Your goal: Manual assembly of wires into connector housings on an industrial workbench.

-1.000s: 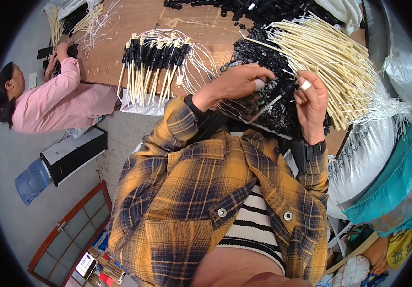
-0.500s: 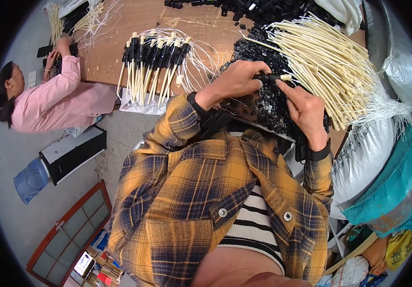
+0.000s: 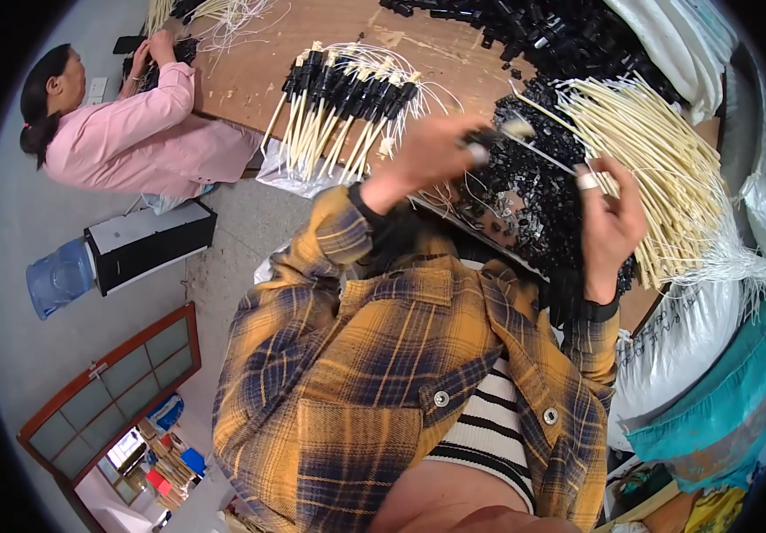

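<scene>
My left hand (image 3: pixel 434 158), blurred by motion, is closed around a black tubular plastic piece (image 3: pixel 479 139). Beside the piece shows a blurred cream-coloured end (image 3: pixel 516 129). From near it a thin whitish cord (image 3: pixel 545 156) runs straight to my right hand (image 3: pixel 612 218), whose thumb and fingers pinch its end. White wraps cover a digit on each hand. Below both hands lies a heap of small black plastic parts (image 3: pixel 538 209). A large bundle of cream rods (image 3: pixel 658 169) with white strings lies just beyond my right hand.
Assembled rods with black sleeves (image 3: pixel 347 93) lie in a row on the wooden table (image 3: pixel 250 75), left of my left hand. Larger black parts (image 3: pixel 552 35) are piled at the back. A co-worker in pink (image 3: pixel 134 129) handles parts at far left. White sacks (image 3: pixel 681 355) stand at right.
My hands have moved from close together on the black piece to well apart, with the cord now stretched between them. The whole scene has shifted right and mostly down in the picture.
</scene>
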Motion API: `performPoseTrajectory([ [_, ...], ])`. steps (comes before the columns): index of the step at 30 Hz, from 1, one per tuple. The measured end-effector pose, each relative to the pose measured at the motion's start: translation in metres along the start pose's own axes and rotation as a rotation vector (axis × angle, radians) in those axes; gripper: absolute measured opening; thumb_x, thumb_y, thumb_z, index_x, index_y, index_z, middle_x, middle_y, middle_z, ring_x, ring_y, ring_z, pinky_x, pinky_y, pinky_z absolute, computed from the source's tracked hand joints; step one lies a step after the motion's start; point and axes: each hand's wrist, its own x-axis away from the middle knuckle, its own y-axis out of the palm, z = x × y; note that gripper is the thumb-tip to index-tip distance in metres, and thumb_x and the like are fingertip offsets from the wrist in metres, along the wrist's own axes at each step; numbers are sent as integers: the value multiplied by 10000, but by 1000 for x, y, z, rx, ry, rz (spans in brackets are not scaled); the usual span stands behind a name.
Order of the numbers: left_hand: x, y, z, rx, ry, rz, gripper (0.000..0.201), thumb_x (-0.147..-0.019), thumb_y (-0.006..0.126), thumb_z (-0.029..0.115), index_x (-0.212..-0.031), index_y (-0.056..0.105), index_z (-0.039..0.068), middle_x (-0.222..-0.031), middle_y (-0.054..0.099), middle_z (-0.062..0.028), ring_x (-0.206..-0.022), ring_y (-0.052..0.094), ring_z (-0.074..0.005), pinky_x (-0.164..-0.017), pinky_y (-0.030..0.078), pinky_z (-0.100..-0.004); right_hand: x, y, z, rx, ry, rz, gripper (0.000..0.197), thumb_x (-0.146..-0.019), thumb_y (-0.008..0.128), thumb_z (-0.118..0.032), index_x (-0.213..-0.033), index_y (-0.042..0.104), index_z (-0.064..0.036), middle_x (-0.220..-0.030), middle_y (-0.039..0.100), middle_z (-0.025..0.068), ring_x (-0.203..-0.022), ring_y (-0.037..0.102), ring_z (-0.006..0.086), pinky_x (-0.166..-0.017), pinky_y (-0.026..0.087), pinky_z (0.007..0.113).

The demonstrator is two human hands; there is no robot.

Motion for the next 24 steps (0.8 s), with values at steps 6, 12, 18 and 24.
performPoseTrajectory([
  [6,18,-63,-66,-866,-8,765,355,-660,676,199,-977,621,48,-1012,591,-90,-1051,482,-291,-874,333,-458,0,12,12,241,-165,-479,261,-785,728,-133,-1020,665,-41,-1016,667,112,-885,653,282,-753,511,333],
  [12,-37,-19,-43,-380,339,523,366,-679,642,116,-1041,650,59,-1019,643,-121,-942,590,-279,-835,472,-405,-19,16,44,422,-103,-295,163,-821,698,-180,-945,679,-76,-893,668,101,-752,644,292,-659,495,358],
  [18,-146,0,-72,-285,-83,226,337,-815,559,229,-1103,670,95,-1154,615,-146,-1049,551,-307,-897,468,-443,-46,9,48,681,-229,-216,126,-799,669,-113,-924,673,-93,-846,613,82,-749,614,292,-626,478,385],
  [24,-127,11,-60,-528,-183,24,285,-780,659,281,-942,688,49,-1066,598,-171,-1011,533,-315,-849,466,-455,-46,-1,65,749,-239,-241,124,-752,654,-92,-853,584,-74,-810,573,96,-758,570,286,-650,433,415],
])
